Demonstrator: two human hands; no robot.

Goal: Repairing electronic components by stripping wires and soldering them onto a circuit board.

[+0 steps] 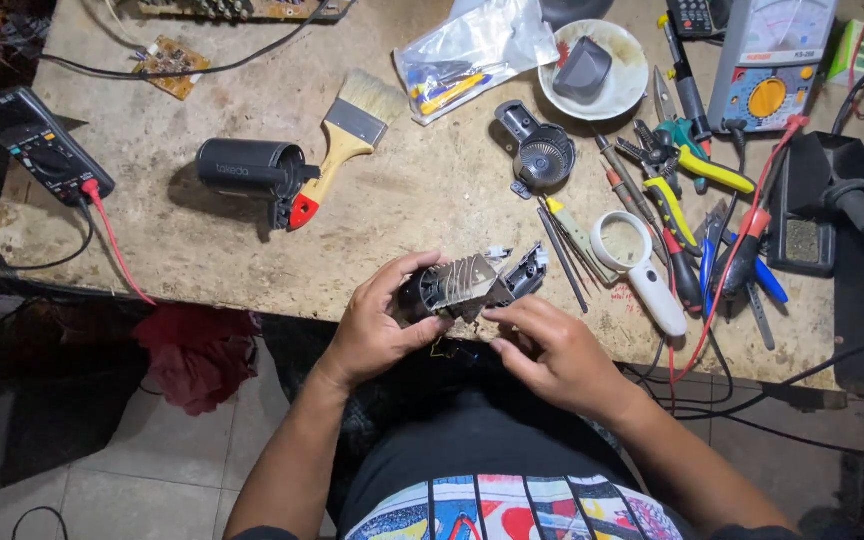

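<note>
Bench (252, 250) is the landmark: worn, stained top, cluttered.

Largest first: analog meter (774, 62) at the bench's far right corner, soldering station (812, 215) just below it on the right edge. Digital meter (40, 145) on the left edge, red lead trailing off the front. Black housing (249, 167) lies on its side mid-bench, already off the unit; paintbrush (344, 140) just right of it, touching. White bowl (593, 68) at the far edge holds a dark cap. Fan part (543, 155) sits apart, right of centre. Magnifier (642, 265) and a heap of screwdrivers and pliers (687, 190) toward the right front.

Core (472, 285), motor and heater by the look of it, though the view is too small to be sure, is held over the bench's front edge. Left hand (377, 325) is clamped around its left end. Right hand (552, 350) has fingertips pinched on its underside.

Progress, my read: teardown mostly done, shell and fan off; core work and reassembly left.

Obstruction: leads and cables crossing the right front; nothing between hands and core.
</note>
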